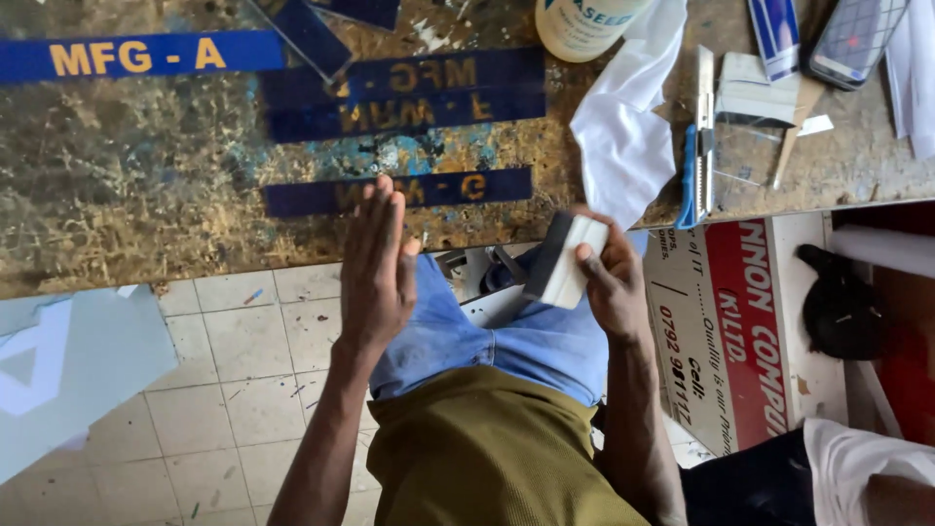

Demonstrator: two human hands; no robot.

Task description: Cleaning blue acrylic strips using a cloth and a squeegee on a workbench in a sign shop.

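Hands at the bench edge, one holding a squeegee.
Right hand clamped on a white squeegee, just off the worktable. Left hand flat, fingers extended together, empty, touching the lowest blue strip.

Bare worktop left of the blue strips; white cloth, utility knife, probably scraps, crowding the right.

A white squeegee block with a dark felt edge sits tilted, just below the edge of a paint-scarred workbench.
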